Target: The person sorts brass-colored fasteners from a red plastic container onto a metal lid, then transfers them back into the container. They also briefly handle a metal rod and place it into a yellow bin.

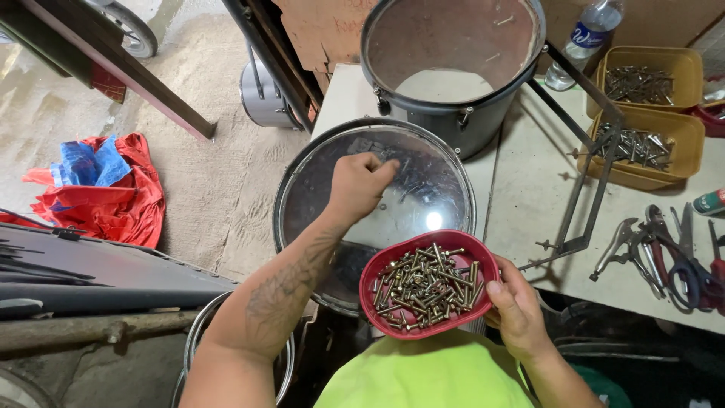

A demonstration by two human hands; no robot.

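The left hand [361,183], at the frame's centre, curls its fingertips under, so whatever they pinch is hidden. The red bowl [375,272] covers the right hand's [519,311] fingers and the drum head's [317,181] lower rim. At right, the frame edge cuts off the pliers [683,261] and a bottle [590,34].

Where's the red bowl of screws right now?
In the head view, the red bowl of screws sits lower centre, held by the right hand, overlapping the near edge of the clear drum head.
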